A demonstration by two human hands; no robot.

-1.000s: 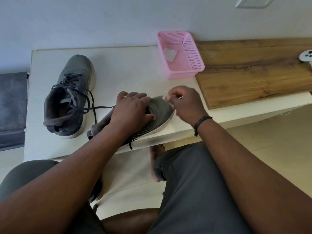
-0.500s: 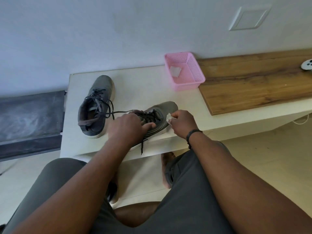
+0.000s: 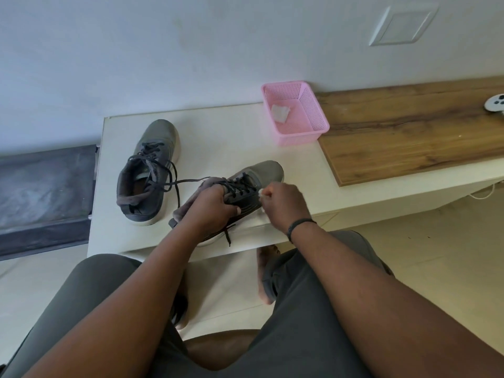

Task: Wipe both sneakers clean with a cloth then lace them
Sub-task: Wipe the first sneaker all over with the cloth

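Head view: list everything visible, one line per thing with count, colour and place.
sneakers: 2, grey; one standing left on the table, one gripped near the front edge
cloth: 1, white, pinched against the held sneaker
table: 1, cream, against the wall
basket: 1, pink, table's back
folded wipe: 1, white, inside basket
wooden board: 1, brown, right
controller: 1, white, far right
hands: 2; left hand, right hand

- The left hand (image 3: 211, 207), which lay over the laces of the near sneaker (image 3: 245, 186), now grips it nearer the collar, laces showing.
- The right hand (image 3: 283, 201) with the cloth (image 3: 261, 192) has come from the toe to the sneaker's side, nearer the worktop's front edge.
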